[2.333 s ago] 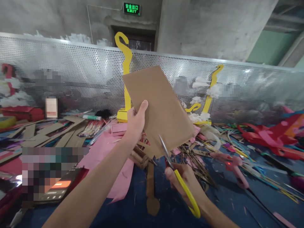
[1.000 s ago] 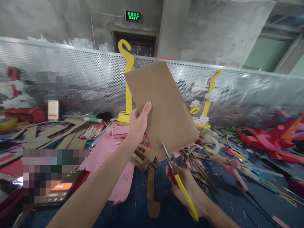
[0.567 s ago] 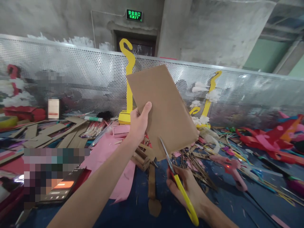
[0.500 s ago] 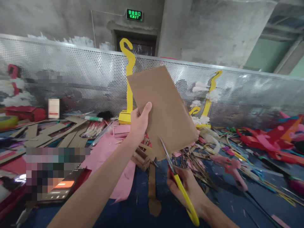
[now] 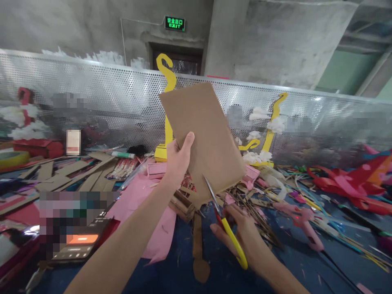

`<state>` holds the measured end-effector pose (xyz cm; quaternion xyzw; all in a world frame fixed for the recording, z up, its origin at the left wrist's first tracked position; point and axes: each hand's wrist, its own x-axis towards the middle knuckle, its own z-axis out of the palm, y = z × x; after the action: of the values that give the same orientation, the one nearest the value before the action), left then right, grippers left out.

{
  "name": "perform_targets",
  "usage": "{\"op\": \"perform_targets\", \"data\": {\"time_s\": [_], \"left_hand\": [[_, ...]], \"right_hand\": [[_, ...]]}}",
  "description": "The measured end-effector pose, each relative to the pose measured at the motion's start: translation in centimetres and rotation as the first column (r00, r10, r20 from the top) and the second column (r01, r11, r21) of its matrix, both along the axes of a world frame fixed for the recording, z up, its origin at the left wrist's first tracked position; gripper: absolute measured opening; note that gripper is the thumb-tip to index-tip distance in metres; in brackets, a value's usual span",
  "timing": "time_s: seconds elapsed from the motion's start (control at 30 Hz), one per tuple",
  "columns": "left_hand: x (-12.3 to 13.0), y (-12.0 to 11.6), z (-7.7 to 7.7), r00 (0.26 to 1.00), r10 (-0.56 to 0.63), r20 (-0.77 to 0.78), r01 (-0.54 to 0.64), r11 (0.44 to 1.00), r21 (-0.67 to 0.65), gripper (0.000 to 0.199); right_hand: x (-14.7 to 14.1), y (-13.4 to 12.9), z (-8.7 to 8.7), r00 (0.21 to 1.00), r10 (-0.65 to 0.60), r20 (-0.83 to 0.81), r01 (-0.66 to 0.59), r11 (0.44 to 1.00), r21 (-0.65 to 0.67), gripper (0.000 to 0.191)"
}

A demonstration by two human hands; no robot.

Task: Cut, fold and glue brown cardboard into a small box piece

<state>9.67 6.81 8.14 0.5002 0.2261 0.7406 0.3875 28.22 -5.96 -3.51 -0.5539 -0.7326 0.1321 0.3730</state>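
Note:
My left hand (image 5: 178,161) grips a brown cardboard sheet (image 5: 206,122) by its left side, thumb flat on the near face, the fingers hidden behind. The sheet is held up and tilted above the table. In my right hand (image 5: 245,230) are scissors (image 5: 233,241) with yellow and red handles. One blade shows in front of the sheet's lower edge, its tip pointing up and left; where the other blade lies I cannot tell. Below hangs or lies a narrow cardboard strip with a rounded end (image 5: 201,271). Pink paper (image 5: 159,234) lies beneath my left forearm.
A pink glue gun (image 5: 306,224) with a black cord lies at the right. Behind the sheet stands a yellow swan-neck cutout (image 5: 165,67); another yellow neck (image 5: 269,136) with white fluff is farther right. Cardboard strips (image 5: 70,173) and a lit phone (image 5: 76,247) are at left.
The cardboard sheet has shifted slightly left. My right hand and the scissors have moved a little left and up, and the fingers have loosened around the handles.

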Motion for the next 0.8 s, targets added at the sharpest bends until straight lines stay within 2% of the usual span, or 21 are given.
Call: {"op": "perform_targets", "data": {"time_s": [0.07,0.13,0.17,0.2,0.27,0.33,0.43,0.6,0.7,0.8], "left_hand": [[0.0,-0.1,0.2,1.000,0.011,0.000,-0.011,1.000,-0.014,0.033],[0.2,-0.2,0.3,1.000,0.004,0.007,-0.004,1.000,-0.020,0.033],[0.3,-0.3,0.3,1.000,-0.001,0.013,0.001,1.000,-0.021,0.033],[0.4,-0.4,0.4,1.000,-0.006,0.017,0.006,1.000,-0.020,0.034],[0.6,-0.7,0.4,1.000,-0.020,0.010,0.020,1.000,-0.013,0.035],[0.8,-0.9,0.4,0.999,-0.037,-0.024,0.037,0.999,-0.008,0.036],[1.0,-1.2,0.4,0.997,-0.056,-0.061,0.056,0.998,-0.008,0.036],[0.8,-0.5,0.2,0.988,-0.127,0.082,0.133,0.989,-0.064,0.033],[0.7,0.0,0.0,0.978,-0.155,0.139,0.173,0.977,-0.128,0.036],[0.7,0.2,-0.2,0.980,-0.165,0.111,0.181,0.971,-0.155,0.037]], "right_hand": [[-0.1,-0.1,0.3,0.998,0.037,-0.054,-0.045,0.987,-0.156,0.041],[-0.2,-0.3,0.5,0.973,0.103,-0.205,-0.170,0.924,-0.343,0.043],[-0.2,-0.4,0.6,0.951,0.131,-0.281,-0.236,0.894,-0.382,0.044],[-0.1,-0.5,0.6,0.927,0.157,-0.341,-0.290,0.877,-0.382,0.047],[-0.1,-0.7,0.5,0.887,0.199,-0.417,-0.350,0.878,-0.326,0.052],[0.0,-0.9,0.4,0.864,0.207,-0.460,-0.359,0.893,-0.272,0.052],[-0.3,-1.3,0.6,0.846,0.195,-0.497,-0.372,0.883,-0.287,0.051],[-0.5,-2.0,1.5,0.782,0.166,-0.601,-0.420,0.852,-0.311,0.060],[-0.1,-2.4,1.8,0.779,0.207,-0.592,-0.467,0.821,-0.328,0.054],[0.2,-2.7,1.8,0.746,0.270,-0.608,-0.545,0.773,-0.325,0.049]]}}
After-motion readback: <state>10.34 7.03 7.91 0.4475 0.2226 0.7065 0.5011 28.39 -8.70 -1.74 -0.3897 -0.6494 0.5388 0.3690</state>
